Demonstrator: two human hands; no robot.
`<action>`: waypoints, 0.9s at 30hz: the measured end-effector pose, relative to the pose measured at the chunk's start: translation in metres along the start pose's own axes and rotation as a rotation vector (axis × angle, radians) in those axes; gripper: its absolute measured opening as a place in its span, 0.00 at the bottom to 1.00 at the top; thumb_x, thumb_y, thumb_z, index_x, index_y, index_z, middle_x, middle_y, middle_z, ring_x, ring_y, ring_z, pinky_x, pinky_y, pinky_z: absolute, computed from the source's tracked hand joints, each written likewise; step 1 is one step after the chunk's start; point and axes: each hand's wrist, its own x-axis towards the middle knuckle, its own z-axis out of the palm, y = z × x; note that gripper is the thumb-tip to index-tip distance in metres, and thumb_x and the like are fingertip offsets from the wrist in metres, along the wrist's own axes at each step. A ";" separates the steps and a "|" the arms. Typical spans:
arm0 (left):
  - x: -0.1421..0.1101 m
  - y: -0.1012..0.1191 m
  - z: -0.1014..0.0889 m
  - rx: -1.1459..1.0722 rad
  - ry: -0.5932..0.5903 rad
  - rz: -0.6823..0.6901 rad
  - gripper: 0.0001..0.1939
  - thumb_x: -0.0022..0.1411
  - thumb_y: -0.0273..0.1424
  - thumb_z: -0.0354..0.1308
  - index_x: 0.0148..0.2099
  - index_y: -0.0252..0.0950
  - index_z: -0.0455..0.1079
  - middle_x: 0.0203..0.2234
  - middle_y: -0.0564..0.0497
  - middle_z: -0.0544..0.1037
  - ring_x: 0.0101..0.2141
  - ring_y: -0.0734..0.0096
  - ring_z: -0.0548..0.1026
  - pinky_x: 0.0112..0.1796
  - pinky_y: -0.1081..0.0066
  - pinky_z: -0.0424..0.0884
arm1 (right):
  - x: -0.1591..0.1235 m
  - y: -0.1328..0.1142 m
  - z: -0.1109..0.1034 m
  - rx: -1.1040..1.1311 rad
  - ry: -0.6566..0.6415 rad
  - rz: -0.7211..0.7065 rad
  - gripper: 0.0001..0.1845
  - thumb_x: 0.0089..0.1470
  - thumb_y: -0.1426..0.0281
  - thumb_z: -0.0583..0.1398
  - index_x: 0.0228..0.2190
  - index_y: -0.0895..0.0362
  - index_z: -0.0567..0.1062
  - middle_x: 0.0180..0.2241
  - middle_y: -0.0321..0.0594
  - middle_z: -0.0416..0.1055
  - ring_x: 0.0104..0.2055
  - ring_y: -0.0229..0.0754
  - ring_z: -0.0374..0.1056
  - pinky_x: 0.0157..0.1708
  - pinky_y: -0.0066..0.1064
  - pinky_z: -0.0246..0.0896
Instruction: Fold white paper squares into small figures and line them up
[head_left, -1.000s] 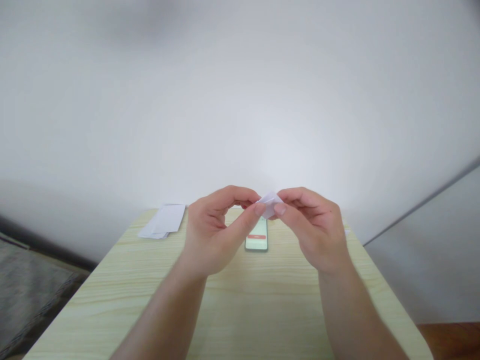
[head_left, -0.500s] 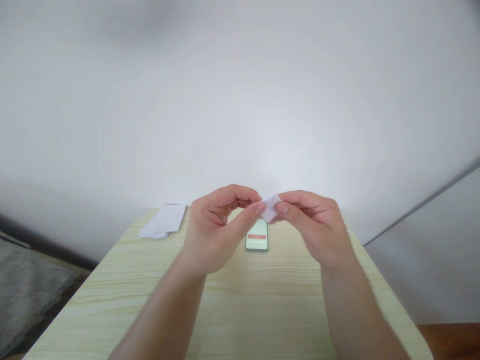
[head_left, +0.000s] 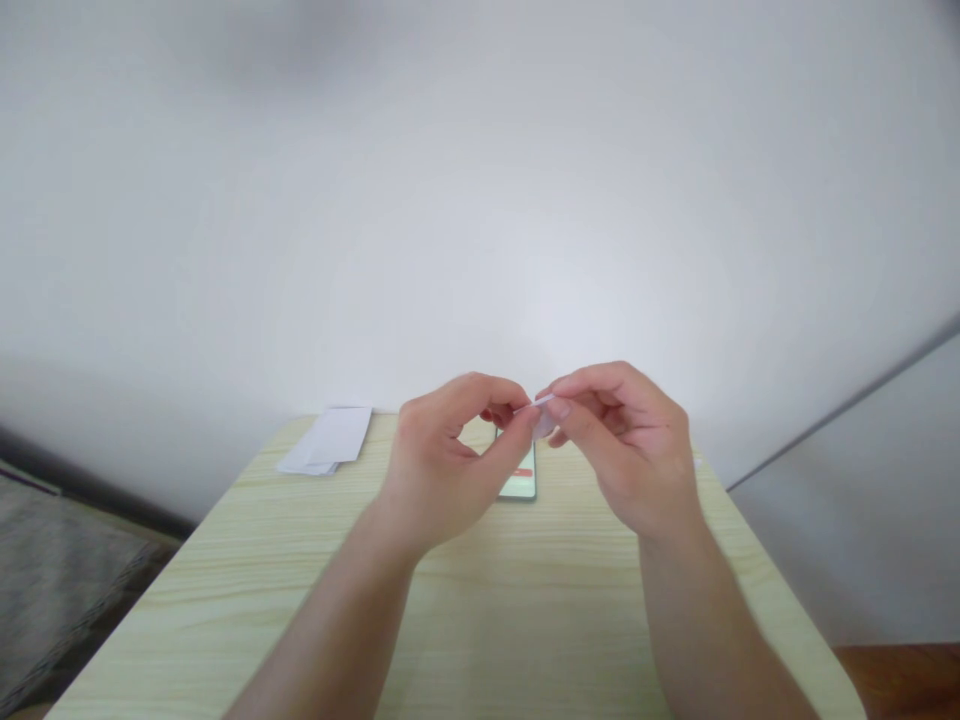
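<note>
A small folded white paper is held up above the far part of the table, seen almost edge-on at its top. My left hand pinches its left side between thumb and index finger. On the right side, my right hand grips it with thumb and index finger, the other fingers curled behind. Fingertips cover much of the paper, so its exact folded shape is hidden. Below and behind the hands lies a phone with its screen lit, partly hidden by my left hand.
The light wood-grain table stands against a white wall. Several white paper sheets lie in a loose stack at its far left. A grey rug shows on the floor at left, and brown flooring at lower right.
The folded paper has tipped from showing its flat diamond-shaped face to nearly edge-on. My left hand has shifted slightly right, covering more of the phone, and my right index finger has risen.
</note>
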 end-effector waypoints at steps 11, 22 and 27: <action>0.000 -0.004 0.004 0.113 0.037 0.188 0.04 0.62 0.24 0.63 0.38 0.38 0.75 0.27 0.54 0.77 0.29 0.75 0.74 0.32 0.72 0.71 | 0.004 0.004 -0.002 -0.064 0.049 0.074 0.08 0.57 0.62 0.68 0.36 0.53 0.81 0.32 0.37 0.80 0.31 0.40 0.74 0.32 0.32 0.72; 0.001 -0.002 0.001 0.048 0.004 0.194 0.07 0.61 0.23 0.64 0.42 0.39 0.76 0.30 0.53 0.78 0.32 0.73 0.76 0.35 0.72 0.73 | 0.007 -0.007 -0.006 0.063 0.029 0.136 0.07 0.55 0.65 0.70 0.35 0.54 0.84 0.33 0.39 0.82 0.36 0.43 0.79 0.39 0.35 0.77; 0.001 -0.002 -0.002 0.070 -0.017 0.197 0.06 0.63 0.25 0.63 0.43 0.38 0.77 0.31 0.52 0.79 0.32 0.73 0.76 0.35 0.73 0.74 | 0.007 -0.006 -0.007 0.050 0.031 0.146 0.07 0.56 0.65 0.70 0.35 0.55 0.84 0.33 0.41 0.83 0.36 0.43 0.78 0.40 0.35 0.76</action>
